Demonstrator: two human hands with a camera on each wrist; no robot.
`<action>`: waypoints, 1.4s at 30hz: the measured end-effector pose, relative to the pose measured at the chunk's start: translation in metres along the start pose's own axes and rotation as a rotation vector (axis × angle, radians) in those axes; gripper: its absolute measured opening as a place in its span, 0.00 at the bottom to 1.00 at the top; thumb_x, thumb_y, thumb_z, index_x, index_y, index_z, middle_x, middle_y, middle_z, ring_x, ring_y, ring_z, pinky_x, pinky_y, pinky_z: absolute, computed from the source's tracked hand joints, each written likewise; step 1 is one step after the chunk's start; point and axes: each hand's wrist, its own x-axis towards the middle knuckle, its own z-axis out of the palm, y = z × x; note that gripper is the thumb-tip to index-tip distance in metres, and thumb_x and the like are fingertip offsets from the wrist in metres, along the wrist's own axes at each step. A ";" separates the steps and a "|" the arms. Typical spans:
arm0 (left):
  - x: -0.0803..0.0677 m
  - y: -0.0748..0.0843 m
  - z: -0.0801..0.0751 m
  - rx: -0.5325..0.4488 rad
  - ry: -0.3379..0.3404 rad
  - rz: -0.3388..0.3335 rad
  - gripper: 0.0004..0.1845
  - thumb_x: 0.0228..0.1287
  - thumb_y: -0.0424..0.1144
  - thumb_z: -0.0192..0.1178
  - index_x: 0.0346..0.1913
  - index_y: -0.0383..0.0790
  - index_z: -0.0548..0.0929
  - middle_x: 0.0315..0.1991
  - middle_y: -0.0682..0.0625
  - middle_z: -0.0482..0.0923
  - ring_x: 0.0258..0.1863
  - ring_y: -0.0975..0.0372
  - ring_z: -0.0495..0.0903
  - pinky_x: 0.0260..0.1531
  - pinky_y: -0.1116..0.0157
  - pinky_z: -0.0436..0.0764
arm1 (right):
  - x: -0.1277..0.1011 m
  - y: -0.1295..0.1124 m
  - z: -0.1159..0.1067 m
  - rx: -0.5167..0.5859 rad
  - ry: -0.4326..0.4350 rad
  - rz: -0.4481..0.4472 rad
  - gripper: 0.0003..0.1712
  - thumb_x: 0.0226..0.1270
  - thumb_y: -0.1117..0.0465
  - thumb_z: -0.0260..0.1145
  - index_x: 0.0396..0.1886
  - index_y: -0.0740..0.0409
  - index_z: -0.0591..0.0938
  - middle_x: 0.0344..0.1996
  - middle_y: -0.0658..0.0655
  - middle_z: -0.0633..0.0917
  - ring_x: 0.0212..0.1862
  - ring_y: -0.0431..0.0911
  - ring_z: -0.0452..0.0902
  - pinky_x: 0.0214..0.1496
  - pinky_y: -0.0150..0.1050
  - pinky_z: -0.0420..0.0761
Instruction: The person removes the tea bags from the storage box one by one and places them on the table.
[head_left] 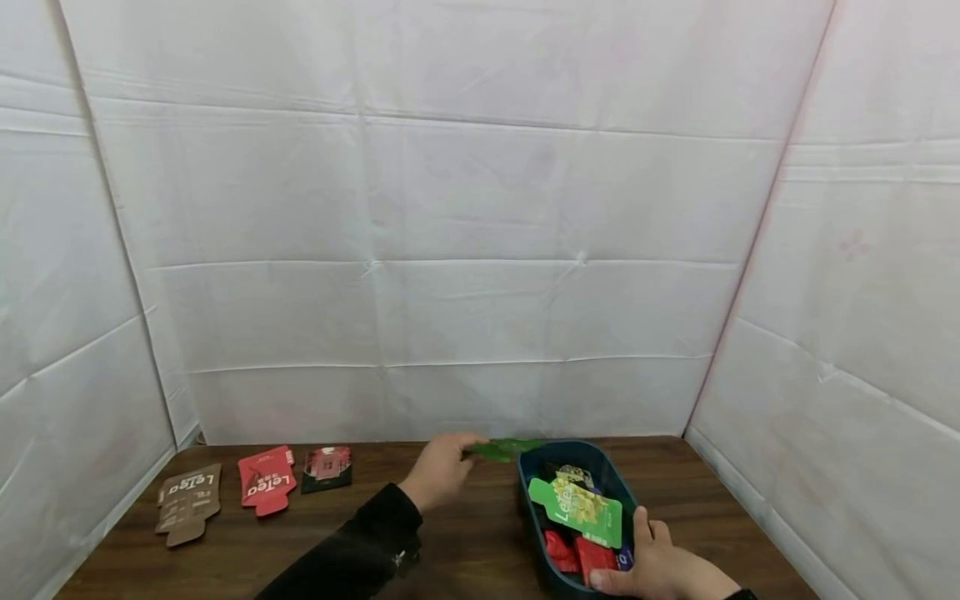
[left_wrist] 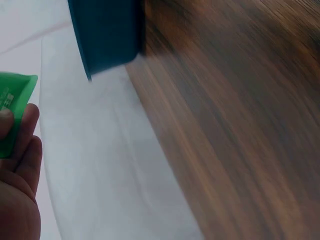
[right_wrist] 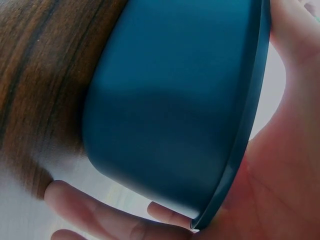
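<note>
In the head view my left hand [head_left: 441, 471] pinches a green packet [head_left: 504, 449] by one end, its other end near the far left rim of a dark blue plastic bin [head_left: 527, 505]. The left wrist view has the green packet [left_wrist: 21, 95] between thumb and fingers, beside the bin [left_wrist: 107, 37]. My right hand [head_left: 667, 562] grips the bin's near right side, thumb over the rim and fingers outside, as the right wrist view also reveals. Inside the bin lie a light green flat packet [head_left: 585, 511] with yellow print, red packets [head_left: 597, 557] and partly covered dark ones.
On the left of the brown wooden table [head_left: 465, 550] lie a brown flat packet [head_left: 190, 502], a red one [head_left: 267, 478] and a black-and-red one [head_left: 327, 469]. White sheeting [head_left: 465, 208] encloses the table at the back and both sides.
</note>
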 end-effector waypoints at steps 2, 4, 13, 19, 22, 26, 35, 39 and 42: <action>-0.003 -0.006 -0.007 -0.054 0.040 -0.090 0.10 0.72 0.33 0.60 0.52 0.43 0.85 0.34 0.53 0.82 0.21 0.62 0.70 0.23 0.66 0.67 | 0.000 0.002 0.000 0.005 0.000 -0.010 0.79 0.48 0.26 0.72 0.71 0.83 0.44 0.62 0.86 0.55 0.59 0.77 0.61 0.55 0.74 0.66; -0.006 -0.011 -0.014 -0.110 0.077 -0.171 0.09 0.74 0.35 0.58 0.51 0.41 0.84 0.32 0.52 0.80 0.18 0.61 0.63 0.22 0.64 0.63 | 0.000 0.003 0.001 0.006 0.002 -0.019 0.79 0.49 0.26 0.72 0.71 0.84 0.44 0.62 0.86 0.55 0.59 0.77 0.61 0.55 0.74 0.66; -0.016 -0.031 -0.032 -0.359 0.255 -0.468 0.11 0.72 0.39 0.61 0.45 0.32 0.85 0.34 0.45 0.84 0.26 0.57 0.82 0.21 0.63 0.70 | 0.001 0.005 0.002 0.028 0.009 -0.014 0.79 0.48 0.27 0.73 0.71 0.83 0.43 0.61 0.85 0.56 0.59 0.77 0.60 0.55 0.74 0.66; -0.027 -0.042 -0.035 -0.387 0.286 -0.590 0.11 0.73 0.38 0.61 0.44 0.30 0.84 0.32 0.44 0.84 0.27 0.48 0.82 0.27 0.62 0.75 | 0.002 0.006 0.004 0.019 0.008 -0.005 0.81 0.46 0.26 0.73 0.71 0.83 0.43 0.60 0.85 0.57 0.60 0.78 0.59 0.56 0.74 0.65; -0.029 -0.050 -0.037 -0.357 0.285 -0.652 0.11 0.72 0.37 0.60 0.41 0.28 0.83 0.26 0.46 0.82 0.22 0.51 0.81 0.22 0.65 0.72 | 0.002 0.006 0.004 0.021 0.007 -0.001 0.81 0.46 0.26 0.73 0.72 0.83 0.42 0.60 0.84 0.57 0.60 0.77 0.60 0.56 0.74 0.66; -0.030 -0.056 -0.040 -0.359 0.271 -0.738 0.11 0.71 0.35 0.61 0.37 0.26 0.82 0.20 0.47 0.80 0.15 0.61 0.77 0.18 0.67 0.70 | 0.003 0.005 0.003 0.028 0.007 0.004 0.81 0.45 0.25 0.73 0.72 0.82 0.43 0.60 0.84 0.57 0.59 0.77 0.61 0.56 0.73 0.66; -0.039 -0.063 -0.049 -0.312 0.175 -0.903 0.14 0.71 0.36 0.62 0.26 0.32 0.80 0.14 0.50 0.74 0.11 0.65 0.70 0.14 0.70 0.73 | -0.002 0.001 0.001 0.029 0.006 0.003 0.80 0.46 0.26 0.73 0.72 0.82 0.43 0.60 0.85 0.56 0.60 0.77 0.60 0.56 0.74 0.65; -0.042 -0.067 -0.051 -0.198 0.112 -0.891 0.20 0.72 0.40 0.62 0.20 0.35 0.81 0.13 0.51 0.72 0.11 0.65 0.67 0.14 0.70 0.70 | -0.003 0.001 0.001 0.031 0.009 -0.011 0.79 0.48 0.27 0.73 0.72 0.82 0.43 0.61 0.86 0.55 0.60 0.78 0.59 0.56 0.74 0.65; -0.044 -0.069 -0.053 -0.106 0.057 -0.862 0.25 0.73 0.42 0.61 0.14 0.37 0.79 0.11 0.51 0.71 0.10 0.64 0.66 0.13 0.69 0.67 | -0.002 0.001 0.001 0.024 0.014 -0.022 0.79 0.48 0.27 0.73 0.72 0.83 0.43 0.62 0.86 0.55 0.60 0.77 0.60 0.56 0.74 0.65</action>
